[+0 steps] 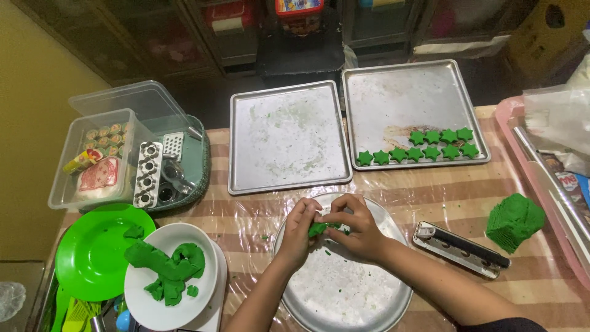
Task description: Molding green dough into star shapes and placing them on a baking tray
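Note:
Both hands meet over the far part of a round metal tray (369,301) dusted with white flour. My left hand (299,227) and my right hand (356,226) pinch a small piece of green dough (318,229) between their fingertips. Green crumbs lie on the tray near them. A white plate (147,301) with scraps of green dough (167,264) sits to the left. Several green star-shaped dough pieces (424,146) lie in two rows on the right baking sheet (393,98).
An empty baking sheet (286,138) lies behind the round tray. A lump of green dough (515,221) and a metal tool (460,248) lie at right. At left are a green plate (92,252), a clear box (101,157) and a basket of cutters (175,178).

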